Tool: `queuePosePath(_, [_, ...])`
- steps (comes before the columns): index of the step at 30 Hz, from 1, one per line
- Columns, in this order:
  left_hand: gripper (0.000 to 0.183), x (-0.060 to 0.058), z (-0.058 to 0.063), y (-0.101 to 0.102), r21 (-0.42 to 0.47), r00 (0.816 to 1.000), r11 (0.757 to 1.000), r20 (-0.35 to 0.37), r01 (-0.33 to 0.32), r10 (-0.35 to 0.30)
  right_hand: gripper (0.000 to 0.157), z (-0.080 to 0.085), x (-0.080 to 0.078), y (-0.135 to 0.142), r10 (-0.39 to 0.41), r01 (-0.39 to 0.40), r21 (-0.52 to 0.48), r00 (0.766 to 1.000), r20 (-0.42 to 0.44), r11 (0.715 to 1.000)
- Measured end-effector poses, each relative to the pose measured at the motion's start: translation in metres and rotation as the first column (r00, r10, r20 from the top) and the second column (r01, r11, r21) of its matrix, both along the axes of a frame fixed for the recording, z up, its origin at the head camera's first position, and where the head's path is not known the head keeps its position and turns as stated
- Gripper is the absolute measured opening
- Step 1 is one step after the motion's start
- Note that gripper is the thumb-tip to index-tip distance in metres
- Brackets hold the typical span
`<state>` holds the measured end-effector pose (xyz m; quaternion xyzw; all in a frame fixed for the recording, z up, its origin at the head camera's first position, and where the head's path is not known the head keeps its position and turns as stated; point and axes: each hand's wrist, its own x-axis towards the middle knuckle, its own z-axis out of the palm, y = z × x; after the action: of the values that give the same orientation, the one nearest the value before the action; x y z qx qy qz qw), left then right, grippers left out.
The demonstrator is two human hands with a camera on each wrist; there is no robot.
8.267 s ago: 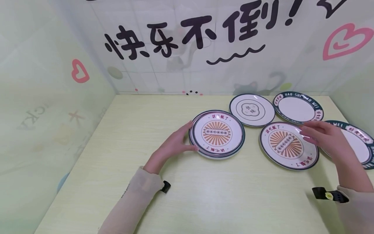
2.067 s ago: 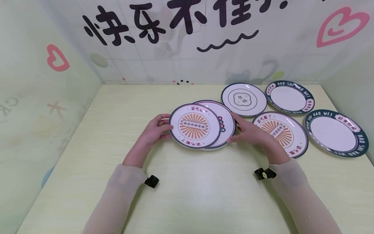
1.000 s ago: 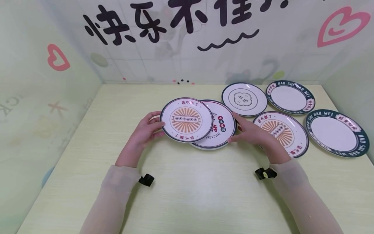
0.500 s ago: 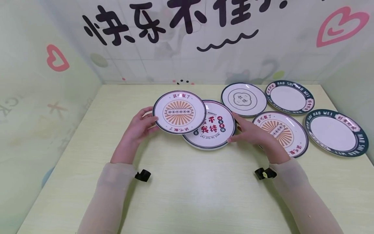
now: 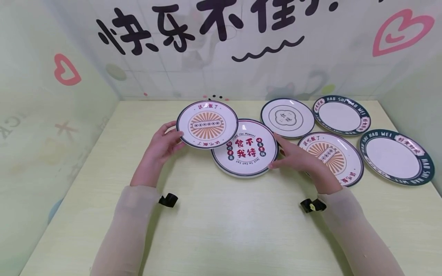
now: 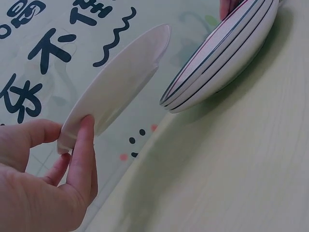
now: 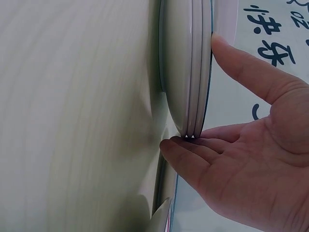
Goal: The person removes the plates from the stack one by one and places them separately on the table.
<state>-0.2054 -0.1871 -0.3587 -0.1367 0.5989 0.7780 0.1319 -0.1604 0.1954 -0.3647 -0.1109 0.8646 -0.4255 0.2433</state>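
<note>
My left hand (image 5: pixel 164 143) pinches the left rim of a white plate (image 5: pixel 207 124) with an orange sunburst print. In the left wrist view its pale underside (image 6: pixel 123 79) shows, tilted, apart from the stack. Beneath and to the right of it in the head view lies a stack of plates (image 5: pixel 245 157), the top one bearing red Chinese characters. My right hand (image 5: pixel 293 155) holds this stack at its right edge. The right wrist view shows the thumb at the upper rim and the fingertips (image 7: pixel 181 150) against the side of the stacked plates (image 7: pixel 190 63).
Behind and right of the stack lie a plate with a flower-shaped emblem (image 5: pixel 287 117), a second sunburst plate (image 5: pixel 340 157) partly behind my right hand, and two green-rimmed plates (image 5: pixel 342 115) near the right wall. A printed back wall (image 5: pixel 193 76) closes off the pale table (image 5: pixel 221 230).
My left hand has drawn the sunburst plate off the stack, leftward and towards the back wall, uncovering the red-lettered plate. My right hand, earlier over the right-hand plates, has stayed at the stack's edge since.
</note>
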Motion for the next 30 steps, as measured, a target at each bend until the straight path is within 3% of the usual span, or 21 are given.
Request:
queuePosePath(13, [0.041,-0.012,0.004,-0.003,0.063,0.997,0.995,0.009,-0.072,0.072,0.112,-0.001,0.000,0.001,0.000,0.000,-0.004,1.000,-0.011,1.000])
queuePosePath(30, [0.049,-0.025,-0.004,-0.003,0.097,0.982,0.977,0.045,-0.188,0.184,0.112,-0.004,-0.001,0.002,-0.014,0.014,0.022,1.000,-0.002,1.000])
